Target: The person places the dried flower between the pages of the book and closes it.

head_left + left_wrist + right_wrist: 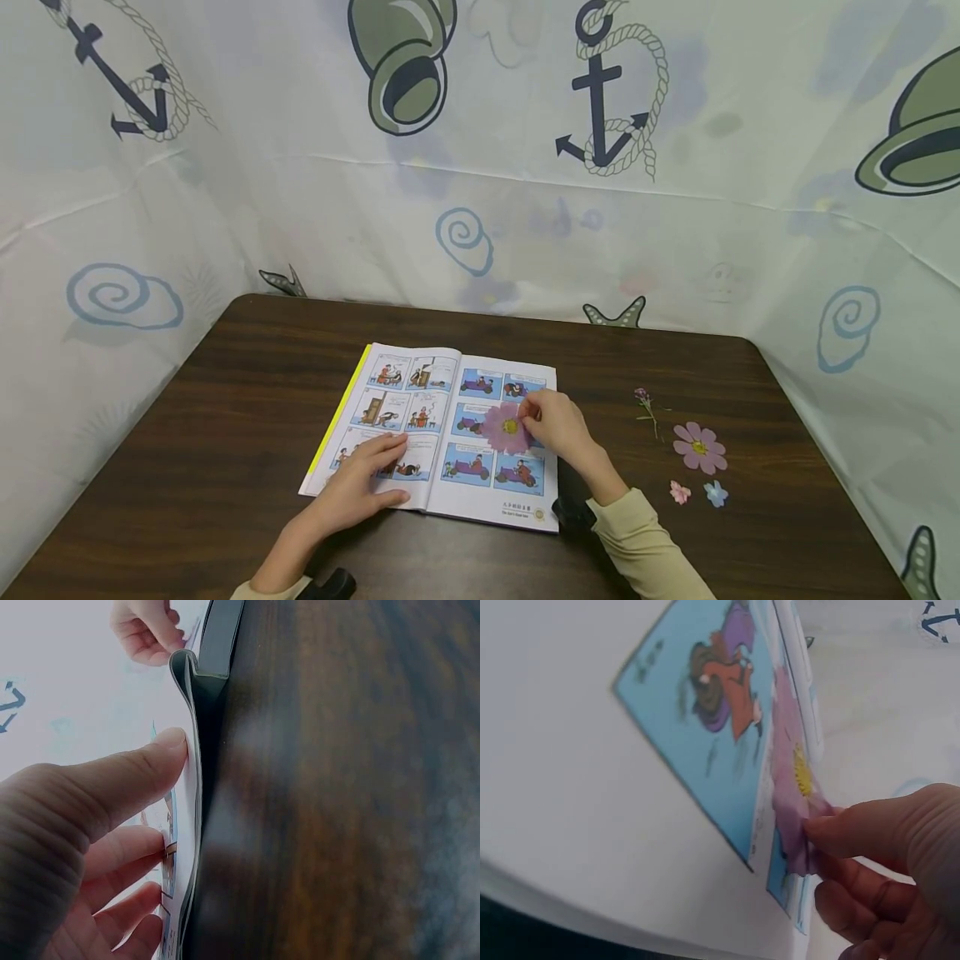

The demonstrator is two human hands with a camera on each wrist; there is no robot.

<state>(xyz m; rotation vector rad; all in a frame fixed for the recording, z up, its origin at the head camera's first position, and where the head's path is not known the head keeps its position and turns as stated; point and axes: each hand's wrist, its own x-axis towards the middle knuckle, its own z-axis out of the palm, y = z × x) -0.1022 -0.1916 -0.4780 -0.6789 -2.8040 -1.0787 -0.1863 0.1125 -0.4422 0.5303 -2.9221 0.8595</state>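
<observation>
An open comic book (435, 492) lies on the brown table, its pages printed with small colour panels. My left hand (366, 482) rests on the lower part of the left page, fingers spread and extended; in the left wrist view its thumb (142, 771) lies near the book's bottom edge. Over the right page is a pink-purple pressed flower (504, 430) with a yellow centre. The right hand (558, 425) pinches one petal at the flower's right side between thumb and fingers. In the right wrist view the flower (789, 769) is seen edge-on, close to the page.
Right of the book on the table (225, 433) lie a thin stemmed sprig (647, 406), another pink-purple flower (699, 448), a small pink flower (679, 492) and a small blue flower (716, 493). A patterned white cloth (525, 242) hangs behind the table.
</observation>
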